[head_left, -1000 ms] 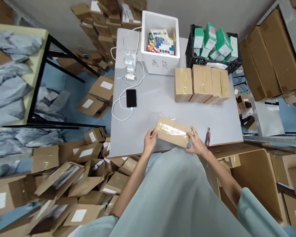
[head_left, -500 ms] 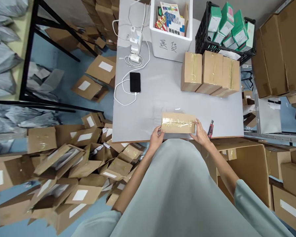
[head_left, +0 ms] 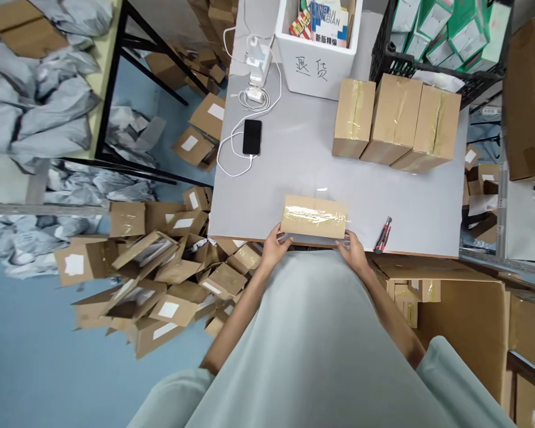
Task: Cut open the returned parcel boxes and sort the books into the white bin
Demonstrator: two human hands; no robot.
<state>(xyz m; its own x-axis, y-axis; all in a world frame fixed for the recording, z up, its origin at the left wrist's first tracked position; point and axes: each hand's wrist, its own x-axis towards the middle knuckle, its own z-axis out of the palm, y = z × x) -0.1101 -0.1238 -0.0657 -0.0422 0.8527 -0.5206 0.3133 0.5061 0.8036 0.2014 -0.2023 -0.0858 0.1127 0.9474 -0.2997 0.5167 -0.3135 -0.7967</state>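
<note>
A small cardboard box (head_left: pixel 314 224), sealed along its top with shiny tape, lies lengthwise near the table's front edge. At its near left corner is my left hand (head_left: pixel 275 248), thumb and fingers curled about that corner. My right hand (head_left: pixel 353 252) holds the near right corner in the same way, fingertips at the box's end. The fingers' undersides are partly hidden. A red and black utility knife (head_left: pixel 383 235) lies on the table to the right of my right hand.
The grey table (head_left: pixel 294 157) bears a phone (head_left: pixel 252 137) on a cable, a white foam bin (head_left: pixel 316 68) of books, several taped boxes (head_left: pixel 354 116) and a black crate (head_left: pixel 392 56) of green-white boxes. Opened cartons (head_left: pixel 169 297) pile up on the floor at left; a large open carton (head_left: pixel 463 333) stands at right.
My view has shifted, with the table scene sliding. Both hands have slipped from the box's ends to its near corners, and the box sits slightly turned.
</note>
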